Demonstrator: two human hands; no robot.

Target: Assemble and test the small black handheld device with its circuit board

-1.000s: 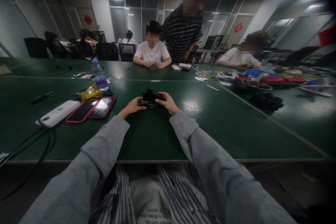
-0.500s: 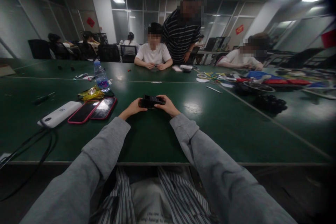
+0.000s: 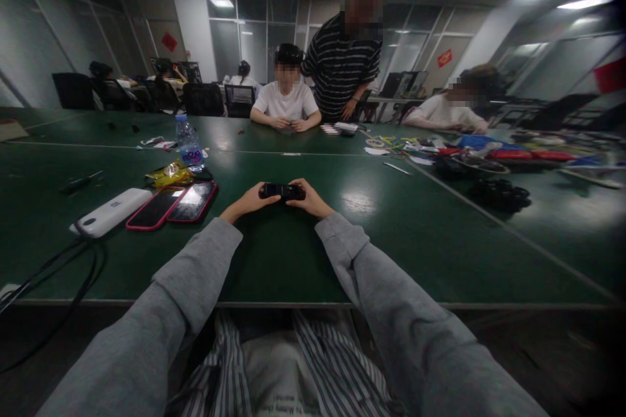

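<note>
A person in grey sleeves holds a small black device [image 3: 288, 191] level, at the centre of the frame, over a green surface [image 3: 288, 260]. The left hand [image 3: 250, 201] closes its grip on the device's left end, thumb along the near edge; the right hand [image 3: 313, 201] pinches the right end the same way. From where I stand, I cannot tell whether the device touches the surface.

Left of centre, two phones in red cases [image 3: 155, 210] [image 3: 193, 201] lie beside a white power bank [image 3: 113, 212]. Just beyond them are a yellow packet [image 3: 171, 173] and an upright bottle [image 3: 188, 143]. Across the surface, near the top middle, sits a person in white [image 3: 286, 101].

The device looks smooth, and fingers and thumbs hold it only by its ends; if one thumb loosened, it could tip or slip. Black cables [image 3: 92, 267] hang over the surface's edge at lower left; a snagging sleeve could drag the power bank into the phones. A wide sweep of the left forearm could knock the bottle over.
</note>
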